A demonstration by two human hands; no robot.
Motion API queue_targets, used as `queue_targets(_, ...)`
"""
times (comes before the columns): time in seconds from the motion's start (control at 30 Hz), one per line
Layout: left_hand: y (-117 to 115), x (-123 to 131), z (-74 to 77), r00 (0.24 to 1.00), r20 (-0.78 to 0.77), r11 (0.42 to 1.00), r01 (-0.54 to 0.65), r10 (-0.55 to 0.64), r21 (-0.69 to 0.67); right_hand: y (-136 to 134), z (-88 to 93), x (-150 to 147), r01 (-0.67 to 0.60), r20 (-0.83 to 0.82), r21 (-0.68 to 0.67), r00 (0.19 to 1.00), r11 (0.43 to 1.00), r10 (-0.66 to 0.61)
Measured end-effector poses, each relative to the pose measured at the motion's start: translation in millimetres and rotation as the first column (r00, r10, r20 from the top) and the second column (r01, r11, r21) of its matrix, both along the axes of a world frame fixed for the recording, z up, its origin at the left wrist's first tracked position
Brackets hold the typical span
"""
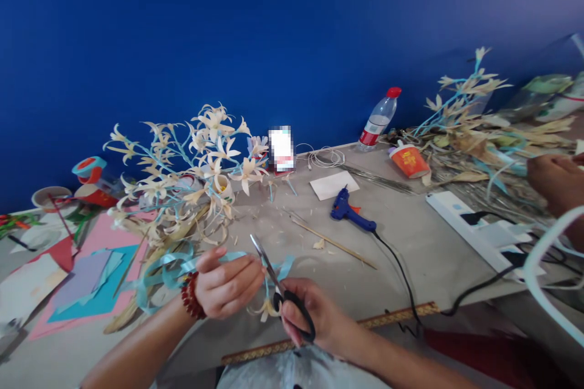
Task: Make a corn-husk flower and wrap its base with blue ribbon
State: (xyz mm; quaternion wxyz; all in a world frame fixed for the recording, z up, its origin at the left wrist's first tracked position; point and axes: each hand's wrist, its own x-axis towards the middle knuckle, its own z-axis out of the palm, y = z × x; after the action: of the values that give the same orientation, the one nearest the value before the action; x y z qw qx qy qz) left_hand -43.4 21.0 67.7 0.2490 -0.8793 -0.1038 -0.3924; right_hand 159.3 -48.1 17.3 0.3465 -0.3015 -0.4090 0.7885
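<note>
My right hand (314, 316) grips a pair of scissors (292, 307) by the black handles, its blades pointing up and left. Close by, my left hand (230, 282), with a red bead bracelet (191, 296) at the wrist, has its fingers closed near the blades. From its fingertips a small cream flower (266, 310) hangs head down on a short blue stem. Light blue ribbon (171, 267) trails behind and left of my left hand, and a piece shows beyond the blades. Part of the grip is hidden by the fingers.
Cream flowers on blue stems (219, 152) stand at the back left. A blue glue gun (351, 211), a thin stick (335, 240), a power strip (469, 228) and a bottle (378, 124) lie or stand rightward. Another person's hand (554, 182) is at far right. Coloured paper (91, 282) lies left.
</note>
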Motion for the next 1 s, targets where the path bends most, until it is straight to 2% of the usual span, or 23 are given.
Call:
queue_targets(0.33, 0, -3, 2.3, 0.999, -0.045, 0.999, 0.016, -0.017, -0.032, -2, -7.5, 4, -0.018, -0.004, 0.001, 1.000, 1.000, 0.018)
queue_targets(0.43, 0, -5, -3.5, 0.999, -0.037, 0.998, 0.019, -0.021, -0.057, 0, -7.4, 4, -0.018, 0.010, 0.011, 1.000, 1.000, 0.018)
queue_targets(0.6, 1, -10, -19.1, 1.000, -0.028, 0.984, 0.001, -0.006, -0.178, 2, -5.6, 5, 0.037, 0.030, -0.004, 0.999, 0.999, -0.037)
queue_targets(0.77, 2, -5, -29.9, 0.993, 0.120, 0.926, 0.035, 0.011, -0.375, 2, -7.2, 6, 0.010, 0.062, -0.016, 0.998, 1.000, -0.009)
queue_targets(0.87, 0, -2, -32.4, 0.990, 0.140, 0.924, 0.054, -0.001, -0.379, 2, -5.8, 6, -0.042, 0.050, -0.021, 0.998, 0.999, 0.043)
queue_targets(1.0, -2, 0, -33.9, 0.991, 0.127, 0.932, 0.072, -0.028, -0.355, 3, -4.6, 7, -0.040, 0.057, 0.021, 0.998, 0.999, 0.039)
